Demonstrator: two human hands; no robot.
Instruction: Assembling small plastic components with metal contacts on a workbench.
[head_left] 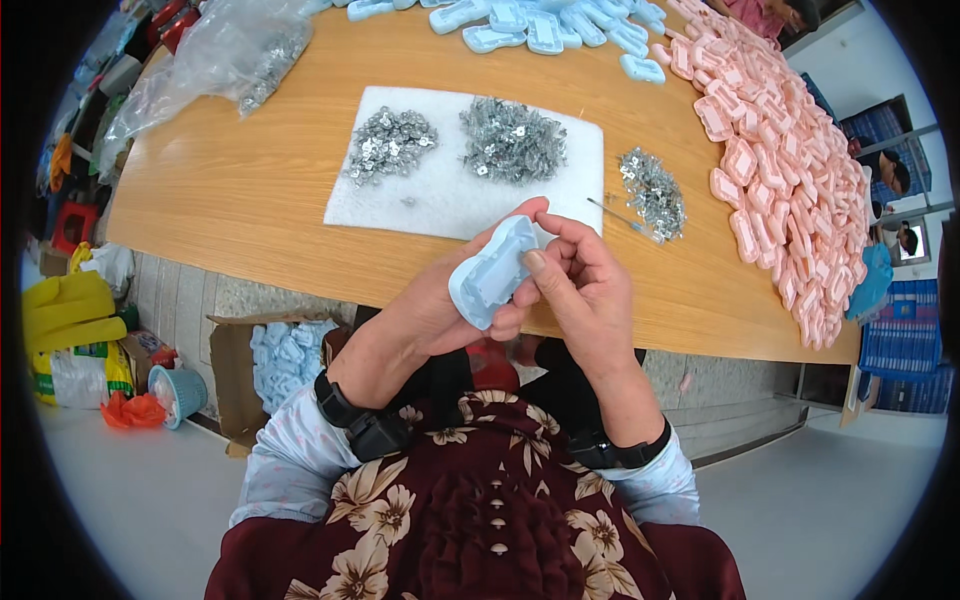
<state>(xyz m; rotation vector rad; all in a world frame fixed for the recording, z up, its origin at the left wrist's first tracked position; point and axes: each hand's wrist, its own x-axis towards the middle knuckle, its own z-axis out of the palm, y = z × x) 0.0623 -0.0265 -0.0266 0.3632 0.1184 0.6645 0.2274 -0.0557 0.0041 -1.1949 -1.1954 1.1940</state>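
Observation:
Just over the table's near edge, my left hand [432, 300] is closed around a light-blue plastic shell [490, 278], its hollow inner side turned up. My right hand [592, 285] grips the shell's right edge, the thumb pressed on the rim and the other fingers curled. Whether a small part is also pinched there is hidden. Beyond the hands lies a white foam mat [450, 215] bearing two heaps of small metal pieces, a left heap [390, 145] and a larger right heap [513, 140]. A thin rod-like tool [615, 214] rests by the mat's right edge.
Another heap of metal pieces [652, 195] sits right of the mat. Pink plastic shells [780, 180] cover the table's right side; blue shells [545, 30] lie at the far edge. A clear plastic bag [210, 65] is far left. Below stands a cardboard box [235, 370] of blue shells.

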